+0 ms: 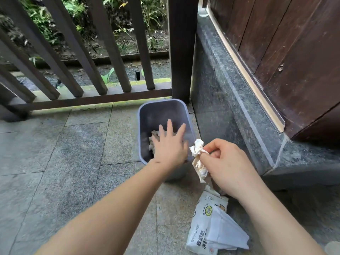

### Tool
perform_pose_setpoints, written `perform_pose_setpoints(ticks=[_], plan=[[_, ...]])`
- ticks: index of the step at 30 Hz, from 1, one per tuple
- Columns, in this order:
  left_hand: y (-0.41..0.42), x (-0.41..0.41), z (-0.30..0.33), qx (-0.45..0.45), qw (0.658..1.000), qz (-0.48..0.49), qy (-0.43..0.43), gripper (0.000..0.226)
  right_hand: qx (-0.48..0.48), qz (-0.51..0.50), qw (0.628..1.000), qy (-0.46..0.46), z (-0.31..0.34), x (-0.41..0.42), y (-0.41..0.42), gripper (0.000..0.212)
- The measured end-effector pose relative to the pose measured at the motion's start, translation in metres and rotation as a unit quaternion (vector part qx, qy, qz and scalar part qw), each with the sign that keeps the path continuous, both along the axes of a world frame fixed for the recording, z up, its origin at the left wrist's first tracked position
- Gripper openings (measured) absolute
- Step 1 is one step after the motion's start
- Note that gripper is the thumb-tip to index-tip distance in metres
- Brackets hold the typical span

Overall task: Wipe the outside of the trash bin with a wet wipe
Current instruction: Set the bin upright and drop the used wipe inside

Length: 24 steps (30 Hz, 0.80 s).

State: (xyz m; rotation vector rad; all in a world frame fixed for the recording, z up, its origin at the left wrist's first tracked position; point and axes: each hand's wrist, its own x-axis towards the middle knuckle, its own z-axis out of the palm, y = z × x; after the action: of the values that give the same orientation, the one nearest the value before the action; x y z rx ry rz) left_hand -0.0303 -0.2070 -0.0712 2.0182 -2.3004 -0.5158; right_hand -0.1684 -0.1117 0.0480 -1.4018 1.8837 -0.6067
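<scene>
A grey-blue rectangular trash bin (147,115) stands on the stone floor by the railing post, with crumpled white paper (153,138) inside it. My left hand (170,146) hovers over the bin's opening near its front rim, fingers spread, holding nothing. My right hand (228,162) is just right of the bin, pinching a crumpled, soiled wet wipe (197,157) that hangs down beside the bin's right front corner. Whether the wipe touches the bin I cannot tell.
A white pack of wet wipes (204,221) lies on the floor under my right forearm. A dark wooden railing (92,99) runs behind the bin. A dark stone ledge (239,111) and a brown wooden wall (294,61) close off the right.
</scene>
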Motion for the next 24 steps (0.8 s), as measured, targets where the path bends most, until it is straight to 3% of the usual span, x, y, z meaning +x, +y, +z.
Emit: perform_pose_setpoints(ticks=[6, 8, 10, 12, 19, 24], plan=[[0.074, 0.066, 0.06, 0.02, 0.998, 0.02, -0.05, 0.061, -0.033, -0.005, 0.999, -0.014, -0.005, 0.02, -0.003, 0.012], [0.098, 0.08, 0.076, 0.039, 0.998, 0.036, -0.045, 0.066, -0.059, -0.002, 0.996, -0.063, -0.004, 0.027, -0.005, 0.033], [0.118, 0.084, 0.087, 0.055, 0.997, 0.045, -0.033, 0.069, -0.021, 0.028, 0.993, -0.116, -0.004, 0.035, -0.005, 0.064], [0.128, 0.082, 0.096, 0.063, 0.997, 0.042, -0.028, 0.069, 0.021, 0.063, 0.995, -0.079, -0.007, 0.04, -0.002, 0.076], [0.115, 0.077, 0.094, 0.061, 0.997, 0.004, -0.056, 0.068, 0.048, 0.119, 0.989, 0.076, -0.019, 0.031, 0.012, 0.063], [0.09, 0.067, 0.062, 0.076, 0.996, 0.046, 0.001, 0.062, 0.089, 0.123, 0.979, 0.135, -0.05, 0.033, 0.001, 0.064]])
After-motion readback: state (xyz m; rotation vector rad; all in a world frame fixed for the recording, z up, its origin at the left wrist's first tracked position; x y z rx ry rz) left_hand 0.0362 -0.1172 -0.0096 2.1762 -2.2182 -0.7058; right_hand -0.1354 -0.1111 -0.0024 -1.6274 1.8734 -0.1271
